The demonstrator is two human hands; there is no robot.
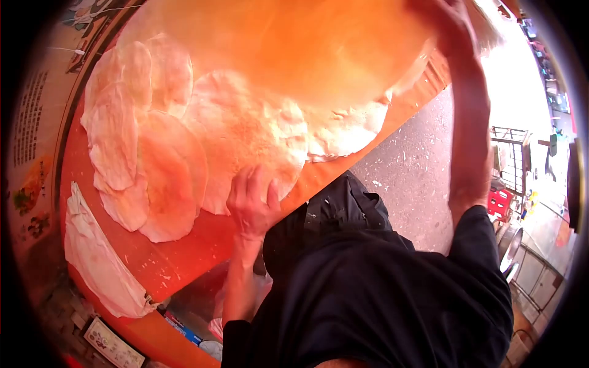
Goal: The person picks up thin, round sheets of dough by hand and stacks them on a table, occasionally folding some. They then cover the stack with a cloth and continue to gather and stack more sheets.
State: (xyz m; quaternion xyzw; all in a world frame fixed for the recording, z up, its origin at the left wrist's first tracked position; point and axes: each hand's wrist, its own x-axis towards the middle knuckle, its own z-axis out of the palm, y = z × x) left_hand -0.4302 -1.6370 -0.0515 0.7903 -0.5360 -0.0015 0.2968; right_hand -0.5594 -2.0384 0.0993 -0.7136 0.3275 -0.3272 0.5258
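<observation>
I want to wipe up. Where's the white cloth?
Head view: the white cloth lies on the orange table at its left edge, beside the round sheets, left of the left hand.

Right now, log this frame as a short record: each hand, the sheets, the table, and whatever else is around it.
left hand: open, fingers resting on the sheets near the table edge
right hand: raised, gripping the large sheet
large sheet: lifted off the table, light glowing through it
sheets: thin, round, pale, overlapping flat
table: orange, dusted with white flakes
cloth: white, along the table rim
ground: grey pavement
</observation>
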